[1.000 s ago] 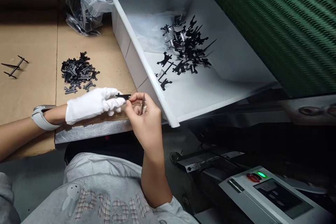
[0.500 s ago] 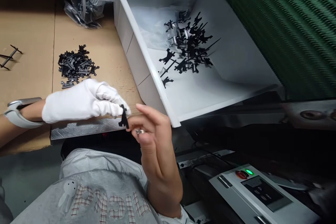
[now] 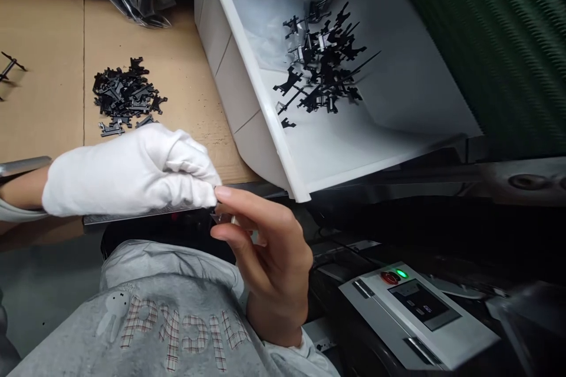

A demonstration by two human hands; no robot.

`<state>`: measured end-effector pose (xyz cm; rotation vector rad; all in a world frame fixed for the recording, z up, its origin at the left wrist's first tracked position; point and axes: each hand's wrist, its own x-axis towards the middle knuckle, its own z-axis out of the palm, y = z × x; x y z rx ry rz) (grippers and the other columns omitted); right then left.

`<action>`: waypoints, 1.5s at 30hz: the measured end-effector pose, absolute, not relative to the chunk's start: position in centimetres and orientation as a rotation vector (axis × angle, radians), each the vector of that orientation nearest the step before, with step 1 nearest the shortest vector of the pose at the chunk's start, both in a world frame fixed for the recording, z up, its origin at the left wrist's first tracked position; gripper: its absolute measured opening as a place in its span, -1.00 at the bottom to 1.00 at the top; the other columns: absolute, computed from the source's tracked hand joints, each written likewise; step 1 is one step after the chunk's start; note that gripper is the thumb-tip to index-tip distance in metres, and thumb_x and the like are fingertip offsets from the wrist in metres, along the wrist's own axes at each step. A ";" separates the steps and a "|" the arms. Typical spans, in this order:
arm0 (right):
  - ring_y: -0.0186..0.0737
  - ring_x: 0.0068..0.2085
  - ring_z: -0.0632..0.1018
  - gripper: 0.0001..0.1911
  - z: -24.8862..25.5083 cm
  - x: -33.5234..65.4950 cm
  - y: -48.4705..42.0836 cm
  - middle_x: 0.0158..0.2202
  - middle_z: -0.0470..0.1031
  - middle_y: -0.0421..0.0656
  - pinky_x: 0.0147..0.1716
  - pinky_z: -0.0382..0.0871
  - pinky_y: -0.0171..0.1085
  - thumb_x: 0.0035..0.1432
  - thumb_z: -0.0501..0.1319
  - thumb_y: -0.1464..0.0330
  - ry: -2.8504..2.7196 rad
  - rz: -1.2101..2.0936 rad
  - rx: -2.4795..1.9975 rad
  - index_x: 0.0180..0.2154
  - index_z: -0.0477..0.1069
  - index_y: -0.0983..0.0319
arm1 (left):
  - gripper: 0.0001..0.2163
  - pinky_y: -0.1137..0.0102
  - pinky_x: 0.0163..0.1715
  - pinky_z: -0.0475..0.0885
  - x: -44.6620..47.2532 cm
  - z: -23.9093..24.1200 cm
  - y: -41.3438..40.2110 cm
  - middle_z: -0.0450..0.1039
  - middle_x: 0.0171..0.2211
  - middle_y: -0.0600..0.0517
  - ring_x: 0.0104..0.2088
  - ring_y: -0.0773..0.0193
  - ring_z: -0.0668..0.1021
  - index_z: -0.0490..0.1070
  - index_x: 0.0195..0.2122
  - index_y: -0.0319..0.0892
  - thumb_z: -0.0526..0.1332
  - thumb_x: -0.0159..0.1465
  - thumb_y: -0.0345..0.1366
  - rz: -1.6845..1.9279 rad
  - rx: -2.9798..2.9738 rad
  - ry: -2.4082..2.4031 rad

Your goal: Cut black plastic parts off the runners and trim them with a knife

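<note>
One small black plastic part (image 3: 215,217), mostly hidden, sits pinched in our bare right hand (image 3: 269,265); we cannot tell whether our gloved left hand (image 3: 128,174) grips it too. It looks light and stiff, best taken by its edges. A pile of matching parts (image 3: 126,94) lies at ten o'clock on a cardboard sheet (image 3: 44,100).

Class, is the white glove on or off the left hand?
On: the white glove covers the left hand up to the wrist; the right hand is bare.

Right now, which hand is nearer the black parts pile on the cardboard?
Left: the gloved left hand is just below the black parts pile; the bare right hand is farther off, lower right.
</note>
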<state>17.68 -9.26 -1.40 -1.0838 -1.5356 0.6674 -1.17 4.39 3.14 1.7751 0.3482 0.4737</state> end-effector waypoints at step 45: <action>-0.21 -0.26 0.73 -0.38 -1.7 16.6 -8.9 -0.13 0.74 -0.25 -0.25 0.72 -0.25 0.34 0.45 0.56 -1.390 0.830 -0.879 0.28 0.54 -0.13 | -0.58 0.74 -0.41 0.35 -0.5 4.4 1.5 0.41 -0.52 0.20 -0.51 0.56 0.39 0.44 -0.42 -0.19 0.19 0.62 -0.16 0.689 2.023 0.446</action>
